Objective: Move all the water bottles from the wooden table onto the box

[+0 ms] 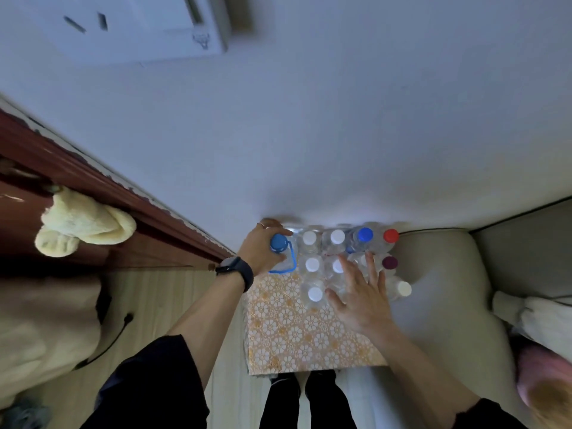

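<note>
Several clear water bottles stand upright on a box covered with an orange flower-patterned cloth, packed against the white wall. Their caps are white, blue, red and dark purple. My left hand, with a dark watch on its wrist, is shut on a large bottle with a blue cap and blue handle at the box's far left corner. My right hand hovers flat with fingers spread over the bottles on the right side, holding nothing.
A beige sofa runs along the right of the box. A dark red wooden door frame with a pale yellow towel lies to the left. A black cable crosses the light wood floor. My legs stand below the box.
</note>
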`<action>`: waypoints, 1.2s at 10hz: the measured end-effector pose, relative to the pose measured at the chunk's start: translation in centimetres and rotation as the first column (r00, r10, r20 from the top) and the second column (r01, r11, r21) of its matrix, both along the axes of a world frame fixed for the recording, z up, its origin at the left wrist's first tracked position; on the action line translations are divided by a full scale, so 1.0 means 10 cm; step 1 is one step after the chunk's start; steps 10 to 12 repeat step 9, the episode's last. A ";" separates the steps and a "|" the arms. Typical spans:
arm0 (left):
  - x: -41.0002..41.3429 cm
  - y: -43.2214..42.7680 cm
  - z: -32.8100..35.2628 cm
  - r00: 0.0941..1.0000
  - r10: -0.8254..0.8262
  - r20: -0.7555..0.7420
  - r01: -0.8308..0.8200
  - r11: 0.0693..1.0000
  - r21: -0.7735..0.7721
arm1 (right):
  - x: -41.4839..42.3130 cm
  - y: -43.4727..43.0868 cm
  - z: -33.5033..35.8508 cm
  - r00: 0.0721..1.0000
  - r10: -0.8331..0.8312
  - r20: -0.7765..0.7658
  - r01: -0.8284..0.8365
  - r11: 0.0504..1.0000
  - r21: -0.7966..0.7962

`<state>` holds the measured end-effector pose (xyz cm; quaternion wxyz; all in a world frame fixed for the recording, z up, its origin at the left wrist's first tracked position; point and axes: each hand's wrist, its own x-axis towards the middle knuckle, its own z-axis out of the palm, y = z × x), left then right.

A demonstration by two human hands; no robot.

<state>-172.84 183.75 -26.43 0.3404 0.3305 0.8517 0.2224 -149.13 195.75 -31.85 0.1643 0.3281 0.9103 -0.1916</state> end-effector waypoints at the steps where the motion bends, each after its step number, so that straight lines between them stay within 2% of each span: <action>1: -0.08 0.00 0.03 0.998 -0.041 -0.042 0.040 0.999 -0.021 | 0.00 0.01 0.01 1.000 0.007 0.012 -0.007 1.000 -0.004; 3: 0.03 -0.09 0.11 0.989 -0.101 -0.109 0.090 0.991 -0.098 | -0.09 -0.01 0.17 0.997 -0.008 0.079 0.013 0.998 -0.054; 5: 0.17 -0.24 0.49 0.972 -0.120 -0.204 0.089 0.984 -0.156 | -0.07 0.02 0.70 0.998 0.030 0.059 -0.027 0.998 -0.049; 6: 0.33 -0.33 0.81 0.965 -0.119 -0.233 0.086 0.985 -0.150 | -0.04 0.05 1.17 0.998 0.031 0.061 -0.030 0.999 -0.022; 7: 0.49 -0.37 1.23 0.950 -0.200 -0.238 0.142 0.960 -0.240 | -0.02 0.10 1.74 0.994 0.088 0.068 -0.089 0.996 0.012; 8: 0.57 -0.27 1.76 0.915 -0.254 -0.312 0.185 0.954 -0.234 | -0.11 0.32 2.44 0.989 0.144 0.025 -0.145 0.988 0.058; 9: 0.59 -0.10 2.40 0.870 -0.250 -0.425 0.202 0.967 -0.155 | -0.17 0.56 3.21 0.982 0.147 -0.116 -0.128 0.980 0.155; 12: 0.59 -0.10 2.40 0.870 -0.250 -0.425 0.202 0.967 -0.155 | -0.17 0.56 3.21 0.982 0.147 -0.116 -0.128 0.980 0.155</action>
